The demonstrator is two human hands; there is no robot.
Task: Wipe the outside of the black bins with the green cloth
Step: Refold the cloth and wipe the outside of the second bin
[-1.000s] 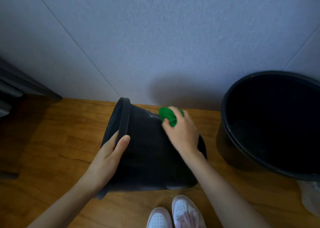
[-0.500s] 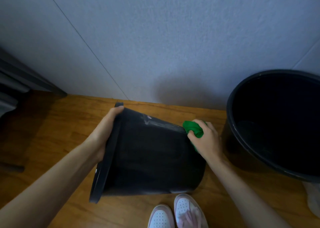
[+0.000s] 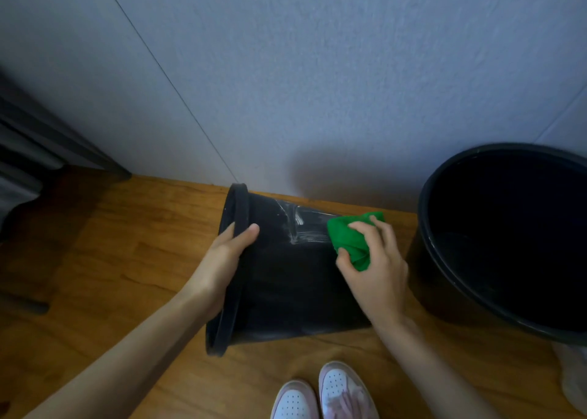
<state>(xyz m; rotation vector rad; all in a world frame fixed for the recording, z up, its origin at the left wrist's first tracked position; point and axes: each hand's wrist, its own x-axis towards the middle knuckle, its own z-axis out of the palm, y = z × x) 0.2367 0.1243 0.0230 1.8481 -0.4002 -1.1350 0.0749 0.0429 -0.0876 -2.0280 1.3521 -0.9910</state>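
Note:
A small black bin lies on its side on the wooden floor, its rim facing left. My left hand grips that rim, thumb over the outside. My right hand holds a bunched green cloth pressed against the bin's outer wall near its base end. A pale wet streak shows on the wall just left of the cloth. A larger black bin stands upright at the right, its opening facing up.
A pale wall rises right behind the bins. Dark furniture sits at the far left. My two white shoes are at the bottom, close to the lying bin. A translucent object lies at the lower right edge.
My left hand shifted along the rim from its top to its side. The right hand slid the cloth from the bin's upper middle toward the base end, and the bin turned slightly.

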